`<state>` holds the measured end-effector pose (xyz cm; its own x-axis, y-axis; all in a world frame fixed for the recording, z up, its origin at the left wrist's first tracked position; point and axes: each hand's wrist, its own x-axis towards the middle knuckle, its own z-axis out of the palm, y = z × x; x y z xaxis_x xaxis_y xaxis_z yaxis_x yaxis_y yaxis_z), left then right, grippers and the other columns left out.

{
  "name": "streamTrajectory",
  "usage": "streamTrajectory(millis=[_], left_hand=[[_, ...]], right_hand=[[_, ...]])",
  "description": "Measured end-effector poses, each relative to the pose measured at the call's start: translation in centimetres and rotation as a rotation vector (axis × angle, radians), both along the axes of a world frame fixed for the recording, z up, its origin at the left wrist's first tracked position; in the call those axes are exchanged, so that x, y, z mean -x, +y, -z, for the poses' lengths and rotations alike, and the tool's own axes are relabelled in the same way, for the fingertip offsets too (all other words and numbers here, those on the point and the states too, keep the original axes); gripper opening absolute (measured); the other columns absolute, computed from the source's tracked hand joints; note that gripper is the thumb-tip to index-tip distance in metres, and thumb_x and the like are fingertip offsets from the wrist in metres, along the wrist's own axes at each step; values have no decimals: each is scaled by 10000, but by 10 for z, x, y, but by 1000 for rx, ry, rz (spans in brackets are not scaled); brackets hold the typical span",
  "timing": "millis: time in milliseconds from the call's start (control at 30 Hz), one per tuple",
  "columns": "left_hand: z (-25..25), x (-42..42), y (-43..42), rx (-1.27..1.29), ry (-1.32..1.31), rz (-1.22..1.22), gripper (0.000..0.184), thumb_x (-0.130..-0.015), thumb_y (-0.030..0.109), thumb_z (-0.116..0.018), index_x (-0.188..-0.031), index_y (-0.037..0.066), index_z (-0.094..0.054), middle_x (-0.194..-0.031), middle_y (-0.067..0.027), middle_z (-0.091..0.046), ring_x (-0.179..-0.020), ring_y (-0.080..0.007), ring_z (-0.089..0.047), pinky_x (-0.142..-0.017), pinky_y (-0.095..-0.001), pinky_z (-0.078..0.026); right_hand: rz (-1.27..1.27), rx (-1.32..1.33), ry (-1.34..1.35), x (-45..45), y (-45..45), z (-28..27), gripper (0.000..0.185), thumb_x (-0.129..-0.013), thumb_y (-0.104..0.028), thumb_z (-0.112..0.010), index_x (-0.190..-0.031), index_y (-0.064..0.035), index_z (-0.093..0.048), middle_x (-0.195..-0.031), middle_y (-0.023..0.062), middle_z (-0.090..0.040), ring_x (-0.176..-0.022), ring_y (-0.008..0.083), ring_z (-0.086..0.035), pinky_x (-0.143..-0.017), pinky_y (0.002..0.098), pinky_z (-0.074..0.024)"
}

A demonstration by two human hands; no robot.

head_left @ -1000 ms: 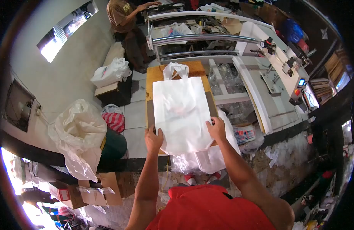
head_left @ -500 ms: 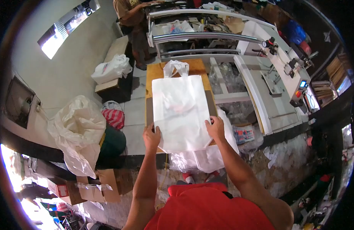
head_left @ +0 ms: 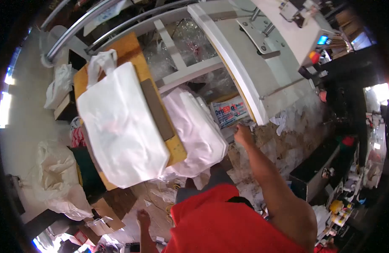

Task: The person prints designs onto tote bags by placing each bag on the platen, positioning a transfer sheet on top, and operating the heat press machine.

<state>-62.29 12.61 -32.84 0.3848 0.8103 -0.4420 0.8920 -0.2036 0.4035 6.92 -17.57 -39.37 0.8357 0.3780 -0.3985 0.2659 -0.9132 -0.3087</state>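
Shirt [head_left: 232,225]: bright red, sleeveless at the right shoulder. Black patch [head_left: 238,202] at its front edge; nature cannot be determined. Pants [head_left: 214,178]: dark grey, partly hidden by the shirt. Right arm [head_left: 267,170] bare from the shoulder; left hand [head_left: 143,219] and right hand [head_left: 244,135] bare.

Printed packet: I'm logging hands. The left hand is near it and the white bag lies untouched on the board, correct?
Not the left hand: the head view shows the right hand near the packet. The white bag lies untouched on the board.
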Motion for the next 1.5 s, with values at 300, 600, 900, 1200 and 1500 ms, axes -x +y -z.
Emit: streamTrajectory(millis=[300, 600, 900, 1200, 1500], left_hand=[[-43, -29, -168, 380, 186, 39, 321, -853, 316, -752, -1054, 73, -693, -1003, -172, -744, -949, -354, -723, -810, -463, -577], [-68, -168, -161, 499, 291, -184, 351, -869, 237, -731, -1146, 36, -651, -1008, -160, -749, -910, -290, -740, -798, -408, -591], [-70, -195, -149, 505, 281, -83, 340, -894, 208, -712, -1167, 20, -637, -1011, -155, -748, -890, -267, -746, -777, -391, -594], [-36, -187, -144, 543, 87, -115, 326, -904, 203, -711, -1164, 19, -644, -1038, -156, -735, -928, -274, -739, -798, -387, -589], [-91, -275, -113, 415, -146, 480, 430, -877, 177, -698, -1283, 51, -628, -1206, -198, -676, -1126, -364, -663, -968, -442, -537]], right_hand=[[-594, 70, -92, -115, 64, 107, 732, -671, -145, -829, -1353, -90, -570, -1413, 180, -526, -1346, 424, -447, -1093, 532, -400], [-753, 34, 8, -134, 77, 80, 873, -673, -239, -909, -1431, -86, -504, -1505, 203, -412, -1428, 410, -349, -1099, 559, -368], [-562, -24, 30, -157, 66, 124, 360, -848, -221, -739, -1171, -73, -677, -1243, 185, -606, -1213, 401, -527, -994, 551, -423], [-548, -212, -153, -153, 60, 51, 114, -881, -95, -658, -943, -15, -711, -983, 178, -672, -1010, 406, -608, -884, 499, -496], [-390, -330, -197, -88, 48, -17, 229, -930, -89, -616, -1132, -7, -687, -1106, 210, -682, -1025, 416, -623, -873, 474, -514]])
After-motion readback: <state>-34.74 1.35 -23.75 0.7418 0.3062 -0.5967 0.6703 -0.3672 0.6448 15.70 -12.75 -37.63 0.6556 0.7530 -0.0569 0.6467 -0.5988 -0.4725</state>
